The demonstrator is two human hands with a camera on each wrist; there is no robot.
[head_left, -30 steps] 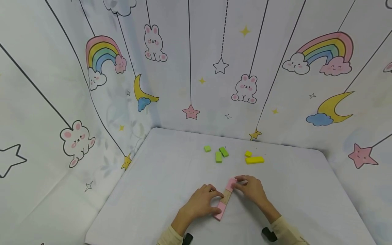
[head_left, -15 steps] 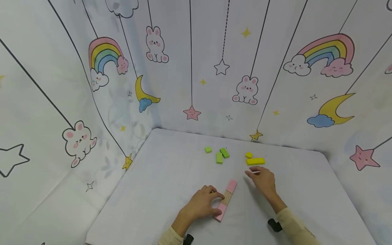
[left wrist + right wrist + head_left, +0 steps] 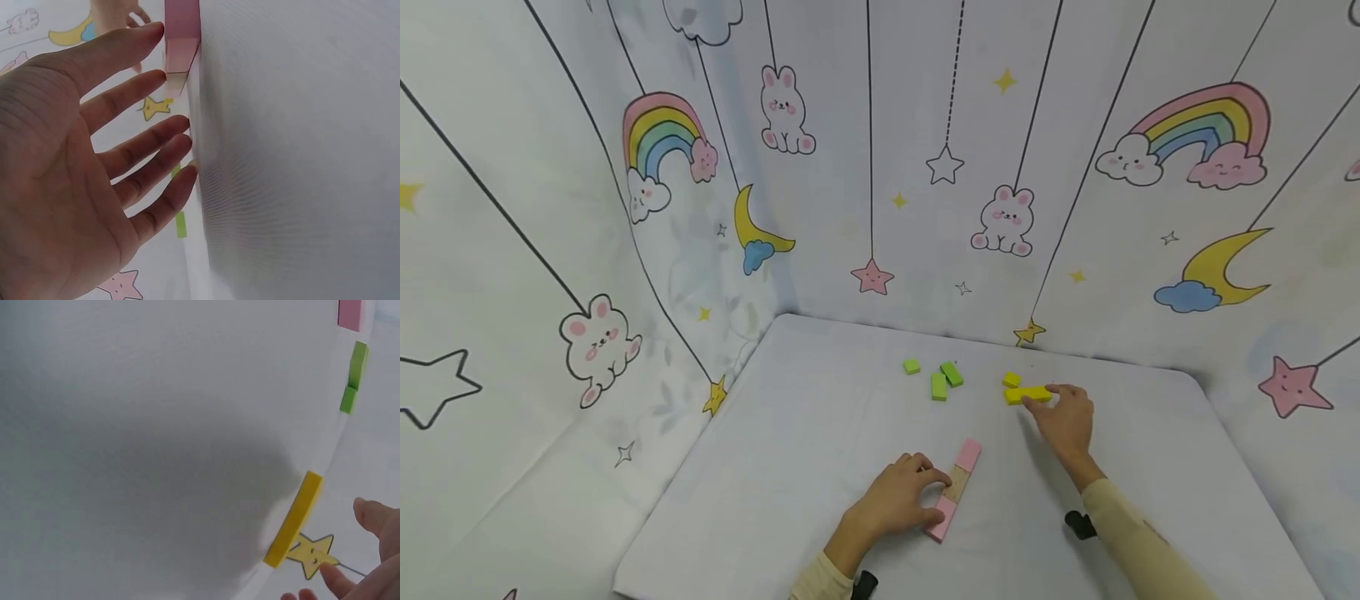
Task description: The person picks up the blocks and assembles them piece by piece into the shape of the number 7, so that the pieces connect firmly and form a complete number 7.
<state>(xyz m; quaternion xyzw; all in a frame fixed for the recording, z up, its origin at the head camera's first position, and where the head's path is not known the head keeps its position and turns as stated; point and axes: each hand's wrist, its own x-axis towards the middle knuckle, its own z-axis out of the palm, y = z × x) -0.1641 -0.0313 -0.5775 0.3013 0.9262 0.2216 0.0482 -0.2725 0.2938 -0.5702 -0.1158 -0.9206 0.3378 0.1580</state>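
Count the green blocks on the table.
3. In the head view: a small green block leftmost, a nearer green block to its right, and a farther green block just behind that.

My strip (image 3: 956,485) is pink at both ends, wood-brown between; beyond it lie lime-green blocks (image 3: 938,387), yellow blocks (image 3: 1016,397) and a rainbow-printed white backdrop (image 3: 827,208).

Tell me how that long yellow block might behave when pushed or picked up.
The long yellow block is probably stiff: its edges run straight. Low and flat-sided, it would likely slide rather than roll or tip. Small beside the right hand, it is likely light to lift.
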